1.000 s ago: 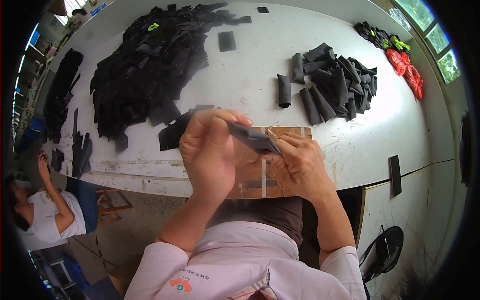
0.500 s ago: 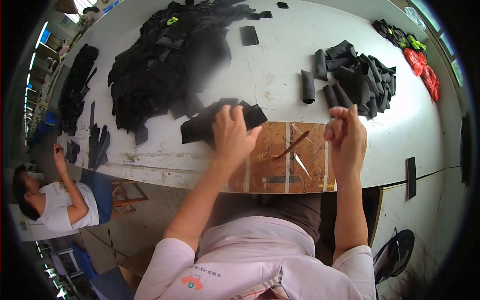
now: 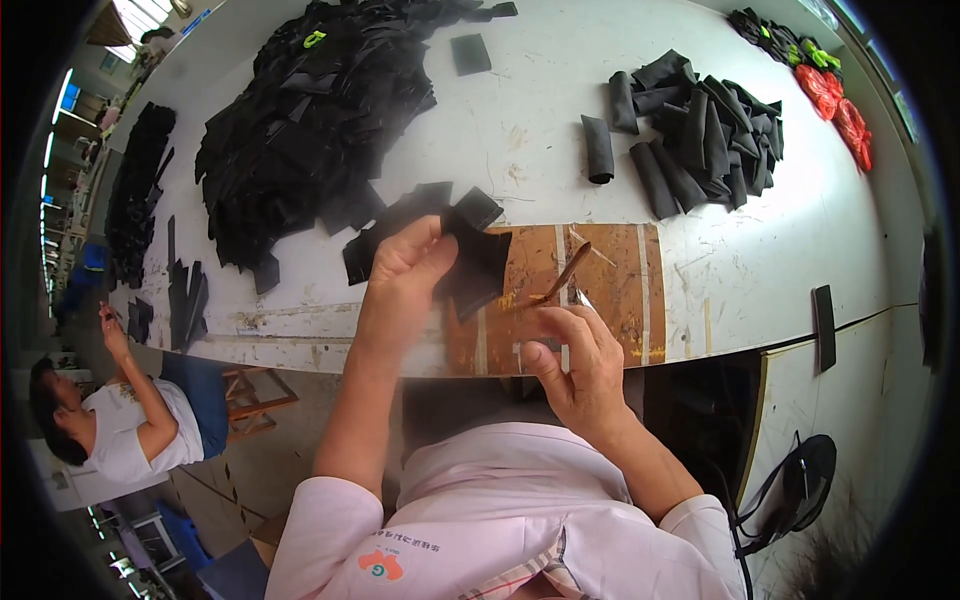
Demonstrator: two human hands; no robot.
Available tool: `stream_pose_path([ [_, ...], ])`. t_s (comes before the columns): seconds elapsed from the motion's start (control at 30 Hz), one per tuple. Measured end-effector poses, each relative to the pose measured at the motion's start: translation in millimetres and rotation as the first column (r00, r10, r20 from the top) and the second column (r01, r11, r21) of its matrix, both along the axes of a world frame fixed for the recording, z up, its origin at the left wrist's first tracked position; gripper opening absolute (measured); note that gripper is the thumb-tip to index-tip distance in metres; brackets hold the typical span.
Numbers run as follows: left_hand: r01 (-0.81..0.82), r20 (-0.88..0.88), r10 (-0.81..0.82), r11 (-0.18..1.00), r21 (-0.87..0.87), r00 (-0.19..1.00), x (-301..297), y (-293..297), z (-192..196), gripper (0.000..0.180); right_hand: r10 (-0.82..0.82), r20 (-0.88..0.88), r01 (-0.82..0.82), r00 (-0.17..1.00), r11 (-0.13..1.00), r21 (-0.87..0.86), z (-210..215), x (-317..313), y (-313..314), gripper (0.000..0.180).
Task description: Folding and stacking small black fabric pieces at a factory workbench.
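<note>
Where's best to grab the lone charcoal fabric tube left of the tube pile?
Probably midway along, from the near left, pinching across its width: the charcoal fabric tube lies end-on to the camera, its left side facing away from the charcoal tube pile.

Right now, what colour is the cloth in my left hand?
Black: the cloth in your left hand shows best in the head view.

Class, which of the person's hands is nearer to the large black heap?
Left. The left hand holds a black piece close to the heap, off its near right side; the right hand is farther right, at the brown board.
</note>
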State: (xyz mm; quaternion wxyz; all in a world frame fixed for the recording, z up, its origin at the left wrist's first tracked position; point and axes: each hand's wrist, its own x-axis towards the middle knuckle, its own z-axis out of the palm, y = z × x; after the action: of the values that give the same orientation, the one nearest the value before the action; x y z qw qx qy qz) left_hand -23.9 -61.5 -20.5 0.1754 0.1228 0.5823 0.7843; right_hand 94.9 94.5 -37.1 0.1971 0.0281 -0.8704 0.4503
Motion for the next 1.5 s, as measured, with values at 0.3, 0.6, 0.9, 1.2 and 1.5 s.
stream_pose_path([
  [0.3,0.087,0.220,-0.107,0.991,0.097,0.970,48.1,12.2,-5.7,0.017,0.134,0.044,-0.115,0.990,0.949,-0.294,-3.2,-16.9,-14.2,0.024],
  [0.6,-0.021,0.425,-0.040,0.990,0.138,0.904,62.7,7.0,4.7,0.017,-0.025,-0.266,0.124,0.964,0.924,0.361,-11.1,-10.0,4.4,0.039],
  [0.9,-0.021,0.449,-0.025,0.995,0.097,0.893,60.7,6.0,-3.4,0.016,0.034,-0.309,0.154,0.951,0.812,0.563,-14.5,-9.7,8.3,0.031],
  [1.2,-0.027,0.486,0.012,0.999,0.023,0.874,60.9,3.3,-11.2,0.016,0.105,-0.289,0.108,0.952,0.765,0.635,-16.8,-10.7,17.3,0.031],
  [1.5,0.007,0.467,0.048,0.993,-0.116,0.883,64.3,6.0,-12.9,0.015,0.155,-0.318,0.123,0.935,0.701,0.703,-22.1,-9.7,23.8,0.033],
])
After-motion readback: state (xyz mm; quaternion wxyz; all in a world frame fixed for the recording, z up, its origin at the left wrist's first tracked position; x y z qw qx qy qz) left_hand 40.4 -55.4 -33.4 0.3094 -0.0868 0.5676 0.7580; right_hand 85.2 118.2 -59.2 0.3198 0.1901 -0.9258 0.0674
